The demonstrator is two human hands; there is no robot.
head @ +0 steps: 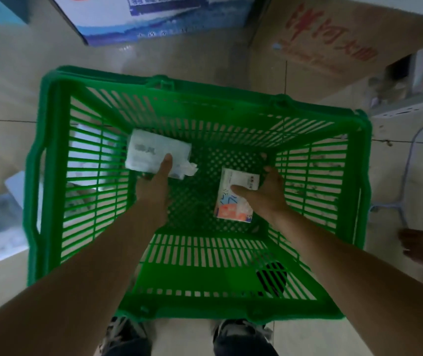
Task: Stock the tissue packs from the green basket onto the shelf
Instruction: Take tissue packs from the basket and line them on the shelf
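A green slatted plastic basket (51, 155) stands on the tiled floor right under me. Both my arms reach down into it. My left hand (154, 183) grips a soft white tissue pack (151, 150) at the basket's left, thumb on top of it. My right hand (264, 194) holds a white pack with blue and orange print (231, 204) at the right, thumb across its face. No other packs show on the basket's mesh bottom. The low end of a white shelf (416, 109) shows at the right edge.
A blue and white carton (159, 19) and a brown printed carton (333, 39) stand on the floor behind the basket. A light wire hanger (411, 176) lies right of it. Another person's hand (421, 245) is at the right edge. My shoes (241, 337) touch the basket's near side.
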